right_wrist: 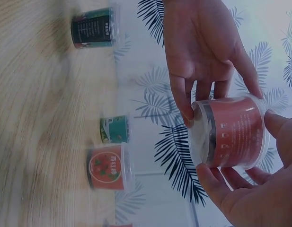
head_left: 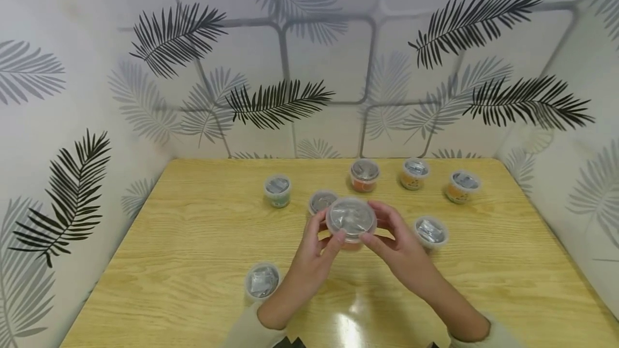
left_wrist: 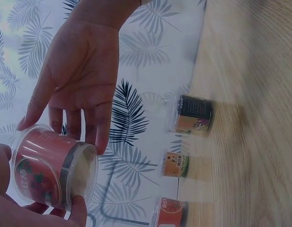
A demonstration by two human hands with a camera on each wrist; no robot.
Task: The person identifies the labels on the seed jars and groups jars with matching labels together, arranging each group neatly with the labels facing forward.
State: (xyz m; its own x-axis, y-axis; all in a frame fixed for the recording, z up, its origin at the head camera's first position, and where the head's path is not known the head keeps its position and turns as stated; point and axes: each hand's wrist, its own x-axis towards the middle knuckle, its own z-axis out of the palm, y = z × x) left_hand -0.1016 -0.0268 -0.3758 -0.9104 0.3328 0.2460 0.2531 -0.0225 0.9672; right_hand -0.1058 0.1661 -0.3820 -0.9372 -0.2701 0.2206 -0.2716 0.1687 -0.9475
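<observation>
Both hands hold a clear plastic tub (head_left: 351, 218) with a red printed label, raised above the table. Its round, see-through lid faces up, with a silvery packet showing beneath. My left hand (head_left: 311, 256) grips the left side, thumb at the lid's near rim; in the left wrist view its fingers (left_wrist: 78, 210) reach round to the pale base. On the other side, my right hand (head_left: 403, 254) grips the tub with its thumb near the rim as well. Tomato pictures show on the tub's label (left_wrist: 37, 177), while small print covers its far side in the right wrist view.
Similar lidded tubs stand about the wooden table (head_left: 193, 230): a green one (head_left: 278, 191), a red one (head_left: 364, 176), orange ones (head_left: 414, 174) at the back right, one (head_left: 430, 232) beside the right hand and another (head_left: 263, 281) by the left forearm. Leaf-patterned wall covering (head_left: 329, 58) encloses the table.
</observation>
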